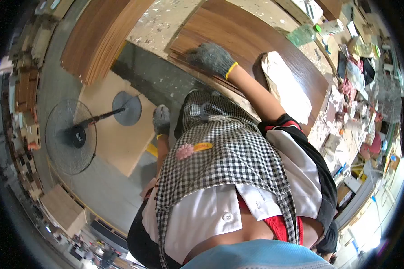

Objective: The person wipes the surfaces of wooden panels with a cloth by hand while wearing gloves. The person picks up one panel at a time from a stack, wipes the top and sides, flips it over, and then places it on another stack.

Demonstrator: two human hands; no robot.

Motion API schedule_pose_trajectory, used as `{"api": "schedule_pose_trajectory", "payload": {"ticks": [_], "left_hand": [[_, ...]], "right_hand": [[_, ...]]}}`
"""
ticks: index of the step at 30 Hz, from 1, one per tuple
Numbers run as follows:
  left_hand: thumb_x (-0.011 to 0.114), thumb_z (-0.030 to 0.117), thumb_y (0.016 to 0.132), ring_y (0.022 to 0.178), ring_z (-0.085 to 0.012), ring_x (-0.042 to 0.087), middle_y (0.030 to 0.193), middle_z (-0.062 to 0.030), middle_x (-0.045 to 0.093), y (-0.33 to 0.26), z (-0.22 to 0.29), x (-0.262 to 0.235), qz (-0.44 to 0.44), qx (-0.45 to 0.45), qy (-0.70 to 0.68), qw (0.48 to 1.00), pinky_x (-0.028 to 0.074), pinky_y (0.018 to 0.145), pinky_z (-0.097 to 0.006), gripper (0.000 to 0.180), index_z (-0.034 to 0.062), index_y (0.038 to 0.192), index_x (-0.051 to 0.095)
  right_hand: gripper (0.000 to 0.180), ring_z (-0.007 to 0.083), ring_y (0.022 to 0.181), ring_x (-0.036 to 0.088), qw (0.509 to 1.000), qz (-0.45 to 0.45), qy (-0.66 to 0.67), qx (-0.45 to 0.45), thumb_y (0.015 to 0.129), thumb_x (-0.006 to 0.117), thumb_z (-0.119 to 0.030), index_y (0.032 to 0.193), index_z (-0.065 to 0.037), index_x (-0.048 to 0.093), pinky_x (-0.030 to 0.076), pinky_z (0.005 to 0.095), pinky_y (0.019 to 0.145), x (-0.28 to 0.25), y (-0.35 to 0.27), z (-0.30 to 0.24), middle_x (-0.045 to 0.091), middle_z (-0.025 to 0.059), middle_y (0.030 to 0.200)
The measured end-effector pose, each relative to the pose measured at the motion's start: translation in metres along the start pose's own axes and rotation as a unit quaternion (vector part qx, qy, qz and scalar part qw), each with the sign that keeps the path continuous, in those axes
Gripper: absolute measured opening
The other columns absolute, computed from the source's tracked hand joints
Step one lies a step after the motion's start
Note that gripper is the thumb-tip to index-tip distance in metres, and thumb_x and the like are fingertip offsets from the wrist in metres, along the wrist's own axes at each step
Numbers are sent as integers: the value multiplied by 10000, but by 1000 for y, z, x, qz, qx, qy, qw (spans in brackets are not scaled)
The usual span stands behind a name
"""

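My right hand, in a dark grey knit glove with a yellow cuff, lies on a stack of brown wood-grain boards near the stack's left edge. Its fingers stretch out over the top board. My left hand, gloved the same way, hangs low by my side, away from the boards. Its fingers are loosely bent, and I see nothing in them. A crumpled white sheet or bag lies on the boards beside my right forearm.
Another stack of brown boards stands at the upper left. A black fan stands on the left over a cardboard sheet on the floor. A green-capped bottle and assorted clutter are on the paint-spotted bench.
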State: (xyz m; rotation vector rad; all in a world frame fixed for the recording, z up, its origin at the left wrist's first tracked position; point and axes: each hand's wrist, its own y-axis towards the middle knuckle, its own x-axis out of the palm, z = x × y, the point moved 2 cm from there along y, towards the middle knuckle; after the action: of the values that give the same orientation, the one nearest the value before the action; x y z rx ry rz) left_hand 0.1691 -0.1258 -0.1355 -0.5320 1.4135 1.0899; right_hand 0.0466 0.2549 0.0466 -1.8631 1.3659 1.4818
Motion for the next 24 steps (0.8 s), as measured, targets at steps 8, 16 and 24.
{"api": "schedule_pose_trajectory", "payload": {"ticks": [8, 16, 24], "left_hand": [[646, 182, 983, 1170, -389, 587, 1247, -203, 641, 149, -11, -52, 25, -102, -210, 972, 459, 1030, -477, 231, 43, 1165, 682], [647, 189, 1000, 1233, -363, 567, 1305, -196, 633, 311, 50, -89, 91, 108, -197, 970, 429, 1085, -467, 257, 37, 1205, 679], [674, 235, 986, 1339, -375, 505, 1413, -186, 572, 386, 213, -91, 37, 363, -274, 890, 401, 1132, -479, 324, 78, 1269, 660]], "right_hand": [[406, 338, 1099, 646, 984, -32, 2, 174, 880, 647, -245, 1275, -156, 681, 520, 429, 961, -100, -160, -55, 695, 108, 1205], [463, 324, 1141, 606, 940, 110, -77, 313, 927, 666, -271, 1359, -119, 601, 500, 454, 969, -41, -105, -93, 634, 125, 1281], [453, 342, 1144, 608, 882, 149, -122, 430, 899, 662, -199, 1336, -95, 605, 501, 450, 953, -2, -153, -90, 643, 134, 1270]]}}
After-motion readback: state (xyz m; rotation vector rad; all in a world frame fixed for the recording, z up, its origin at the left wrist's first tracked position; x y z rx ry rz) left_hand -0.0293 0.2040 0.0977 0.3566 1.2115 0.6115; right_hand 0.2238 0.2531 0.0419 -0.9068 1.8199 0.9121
